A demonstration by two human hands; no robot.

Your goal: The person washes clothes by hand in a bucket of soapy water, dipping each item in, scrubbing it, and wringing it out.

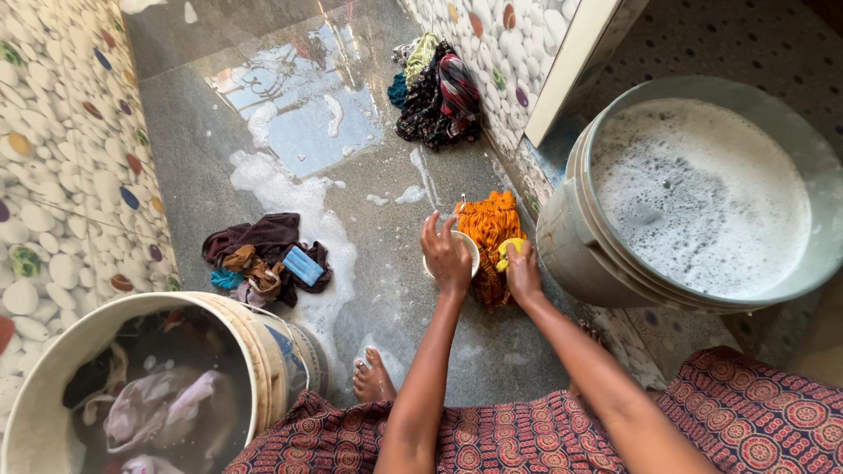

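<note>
A: From the head camera, what are the hands on?

B: The left hand point(446, 254) is curled over a small white bowl point(467, 248) on the wet stone floor point(211, 184), fingers bent around its rim, so it grips the bowl. The right hand point(523, 272) is closed around a yellow scrub brush point(507, 253) and presses it on an orange cloth point(488, 226).

A: Where does that cloth lie?

B: Flat on the floor, just beside the foamy bucket point(580, 237), on the side toward the person. The bowl touches the cloth's edge, on the far side from that bucket.

A: And the bucket itself?

B: Grey-white, filled with suds nearly to the rim, standing on a raised tiled step. Take it as the landmark. Beyond it, against the pebble-patterned wall point(53, 175), lies a heap of dark clothes point(436, 96). Well apart from it, across the floor, sits a second heap, maroon and brown, point(263, 250) with a blue soap bar point(303, 265) on top.

A: Anything nearer the person?

B: A second bucket point(272, 351), cream-coloured, well apart from the foamy one, holding dark water and soaking garments. A bare foot point(371, 377) rests on the floor just beside it. Patches of foam point(290, 189) spread over the floor between the two heaps. A patterned red garment point(755, 412) covers the person's knees at the bottom edge.
</note>
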